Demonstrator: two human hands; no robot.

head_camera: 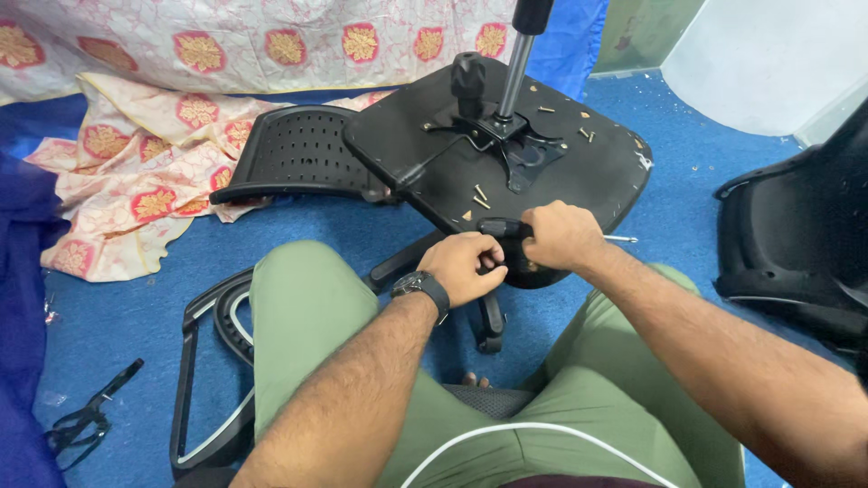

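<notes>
An upturned black office chair seat [597, 172] lies on the blue carpet in front of my knees, its metal mechanism plate [511, 140] and gas-lift post [515, 68] pointing up. Several loose screws [479, 197] lie on its underside. My left hand [466, 267] and my right hand [561, 237] meet at the seat's near edge, both closed around a black chair part [502, 228] there. A thin metal shaft [622, 239] sticks out to the right of my right hand. My left wrist wears a dark watch [422, 285].
A perforated black backrest [294, 154] lies left of the seat on patterned cloth [136, 172]. A black armrest frame [212, 361] sits by my left leg, with black pliers [86, 420] further left. Another black chair shell [796, 235] stands at right. A castor leg [490, 330] lies between my knees.
</notes>
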